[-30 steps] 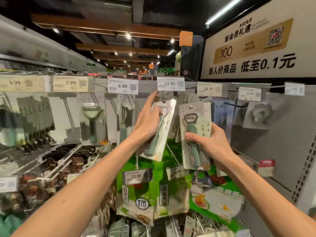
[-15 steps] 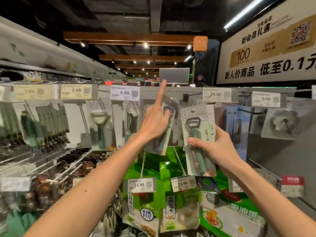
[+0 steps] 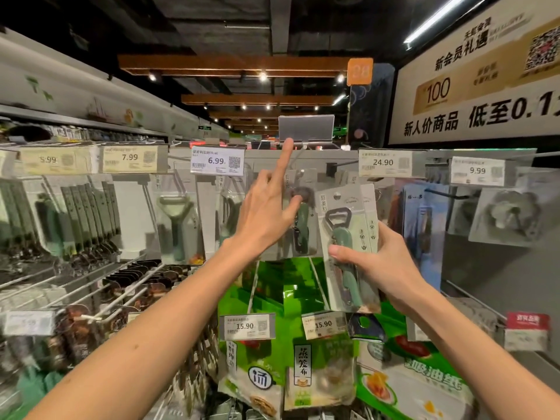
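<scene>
My left hand (image 3: 263, 213) is raised in front of the hook wall. Its index finger (image 3: 283, 165) is straight and points up, and the tip touches the lower edge of the clear label holder (image 3: 306, 128), which stands flipped up above the rail. The thumb (image 3: 292, 206) lies on the front of the hanging pack (image 3: 303, 234), a bottle opener with a green handle in a clear sleeve that hangs on its hook just right of my palm. The other fingers of this hand are bent, but the back of the hand hides them, so I cannot tell if they grip the pack from behind or only rest near it.

My right hand (image 3: 385, 268) holds the second pack (image 3: 348, 225), the same kind of green bottle opener on a pale card. The thumb crosses the front of the card at the middle and the fingers wrap around its right edge. This pack is upright and slightly tilted, just beside the hanging one and a little lower.

On the rail, the 6.99 label (image 3: 217, 160) is left of my raised finger and the 24.90 label (image 3: 383, 162) is right of it. Below both packs hang the green bags (image 3: 272, 286).
</scene>
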Demonstrator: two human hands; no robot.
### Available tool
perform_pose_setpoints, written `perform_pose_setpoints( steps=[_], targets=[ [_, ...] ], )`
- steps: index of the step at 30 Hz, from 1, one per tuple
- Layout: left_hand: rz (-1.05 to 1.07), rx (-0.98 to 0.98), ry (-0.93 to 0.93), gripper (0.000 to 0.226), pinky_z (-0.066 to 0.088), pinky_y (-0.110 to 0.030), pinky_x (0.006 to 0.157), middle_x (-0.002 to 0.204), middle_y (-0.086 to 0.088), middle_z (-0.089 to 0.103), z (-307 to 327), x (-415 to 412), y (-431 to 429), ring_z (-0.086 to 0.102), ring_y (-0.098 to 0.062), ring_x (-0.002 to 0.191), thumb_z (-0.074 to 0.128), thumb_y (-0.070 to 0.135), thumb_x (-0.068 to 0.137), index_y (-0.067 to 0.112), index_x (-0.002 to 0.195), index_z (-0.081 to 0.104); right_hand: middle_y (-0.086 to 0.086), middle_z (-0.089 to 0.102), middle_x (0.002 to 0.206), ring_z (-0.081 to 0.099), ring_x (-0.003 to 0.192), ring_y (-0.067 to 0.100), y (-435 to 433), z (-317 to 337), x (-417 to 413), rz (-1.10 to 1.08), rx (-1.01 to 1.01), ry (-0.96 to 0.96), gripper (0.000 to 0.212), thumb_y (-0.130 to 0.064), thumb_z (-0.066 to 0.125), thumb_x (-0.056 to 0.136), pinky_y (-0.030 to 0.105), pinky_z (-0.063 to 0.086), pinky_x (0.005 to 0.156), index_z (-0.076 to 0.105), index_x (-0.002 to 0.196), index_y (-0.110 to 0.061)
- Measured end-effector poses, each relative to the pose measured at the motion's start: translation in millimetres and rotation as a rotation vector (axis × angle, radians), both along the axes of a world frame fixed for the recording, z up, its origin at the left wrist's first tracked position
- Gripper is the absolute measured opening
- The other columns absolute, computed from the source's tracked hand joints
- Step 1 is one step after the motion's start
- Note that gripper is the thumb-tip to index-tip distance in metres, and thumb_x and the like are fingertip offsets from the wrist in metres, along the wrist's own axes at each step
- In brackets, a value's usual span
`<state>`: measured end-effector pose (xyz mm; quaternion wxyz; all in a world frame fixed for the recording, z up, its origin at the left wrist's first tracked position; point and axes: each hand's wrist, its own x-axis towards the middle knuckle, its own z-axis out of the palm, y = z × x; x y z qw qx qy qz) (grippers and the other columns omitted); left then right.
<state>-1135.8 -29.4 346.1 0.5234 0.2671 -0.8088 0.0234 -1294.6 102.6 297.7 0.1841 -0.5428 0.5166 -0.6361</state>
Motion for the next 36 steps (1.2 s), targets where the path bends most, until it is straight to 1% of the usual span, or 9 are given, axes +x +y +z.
perform_pose_setpoints(
  steps=[7, 15, 19, 21, 25, 28, 30, 32, 36],
  targets=[
    [-0.287, 0.372, 0.016, 0.06, 0.052, -0.025, 0.08, 0.097, 0.01, 0.065, -14.1, 26.4, 33.5, 0.065, -0.006, 0.086, 0.064, 0.029, 0.094, 0.04, 0.147, 0.037, -0.008, 0.076, 0.099, 0.073, 0.092, 0.011, 3.9, -1.5, 9.4, 0.081, -0.042, -0.009, 0.047, -0.009, 0.085, 0.067, 0.027, 0.059, 0.076, 0.066, 0.107, -0.021],
    [-0.575, 0.956, 0.326, 0.033, 0.057, -0.026, 0.068, 0.097, -0.002, 0.071, -43.5, 17.7, 58.3, 0.069, -0.006, 0.078, 0.066, 0.034, 0.091, 0.017, 0.118, 0.06, -0.006, 0.077, 0.098, 0.073, 0.09, 0.009, -2.0, -7.4, 32.1, 0.175, -0.085, 0.032, 0.058, -0.02, 0.086, 0.056, 0.021, 0.056, 0.071, 0.065, 0.111, -0.018],
    [-0.501, 0.896, 0.429, 0.031, 0.054, -0.023, 0.068, 0.098, -0.002, 0.074, -44.0, 13.5, 57.2, 0.071, -0.012, 0.09, 0.072, 0.033, 0.086, 0.014, 0.108, 0.062, -0.014, 0.077, 0.089, 0.071, 0.083, 0.002, -7.3, -10.4, 36.2, 0.168, -0.097, 0.033, 0.043, -0.01, 0.085, 0.064, 0.016, 0.054, 0.068, 0.065, 0.099, -0.025],
    [-0.474, 0.863, 0.486, 0.03, 0.054, -0.02, 0.07, 0.103, -0.004, 0.073, -42.8, 14.7, 56.1, 0.071, -0.013, 0.093, 0.072, 0.028, 0.087, 0.013, 0.111, 0.061, -0.009, 0.077, 0.093, 0.072, 0.087, 0.007, -9.9, -12.7, 33.3, 0.139, -0.094, -0.02, 0.036, -0.025, 0.081, 0.067, 0.02, 0.056, 0.071, 0.067, 0.1, -0.023],
    [-0.505, 0.884, 0.618, 0.03, 0.06, -0.038, 0.08, 0.098, -0.007, 0.077, -37.5, 21.1, 53.4, 0.074, -0.019, 0.088, 0.067, 0.013, 0.093, 0.013, 0.118, 0.05, -0.005, 0.077, 0.097, 0.073, 0.09, 0.011, -8.1, -12.1, 22.7, 0.066, -0.079, -0.109, 0.019, -0.034, 0.067, 0.083, 0.027, 0.057, 0.078, 0.068, 0.098, -0.023],
    [-0.379, 0.774, 0.435, 0.048, 0.058, -0.032, 0.071, 0.094, -0.004, 0.077, -35.7, 23.5, 44.5, 0.074, -0.014, 0.077, 0.067, 0.015, 0.092, 0.03, 0.128, 0.039, -0.011, 0.076, 0.092, 0.072, 0.085, 0.005, -2.9, -8.5, 17.5, 0.062, -0.08, -0.113, 0.009, -0.023, 0.064, 0.091, 0.018, 0.055, 0.071, 0.068, 0.098, -0.027],
    [-0.286, 0.648, 0.311, 0.062, 0.054, -0.037, 0.084, 0.111, 0.002, 0.072, -30.9, 23.4, 39.3, 0.071, -0.012, 0.087, 0.066, 0.018, 0.089, 0.045, 0.134, 0.034, -0.015, 0.076, 0.09, 0.072, 0.082, 0.002, -0.6, -6.3, 16.4, 0.065, -0.074, -0.1, 0.009, -0.023, 0.063, 0.092, 0.014, 0.053, 0.066, 0.067, 0.1, -0.026],
    [-0.271, 0.542, 0.228, 0.065, 0.048, -0.034, 0.096, 0.138, 0.012, 0.052, -21.3, 21.8, 38.0, 0.059, -0.005, 0.106, 0.064, 0.017, 0.089, 0.046, 0.14, 0.034, -0.015, 0.076, 0.09, 0.072, 0.083, 0.003, 1.6, -4.5, 17.1, 0.064, -0.07, -0.095, 0.01, -0.024, 0.063, 0.092, 0.014, 0.053, 0.066, 0.068, 0.101, -0.025],
    [-0.254, 0.438, 0.149, 0.071, 0.036, -0.038, 0.104, 0.15, 0.008, 0.043, -0.4, 19.6, 35.7, 0.041, -0.009, 0.126, 0.063, 0.018, 0.09, 0.036, 0.15, 0.03, -0.011, 0.077, 0.094, 0.072, 0.086, 0.005, 4.8, -4.8, 16.5, 0.074, -0.071, -0.089, 0.012, -0.024, 0.063, 0.093, 0.015, 0.053, 0.067, 0.068, 0.103, -0.024]
  ],
)
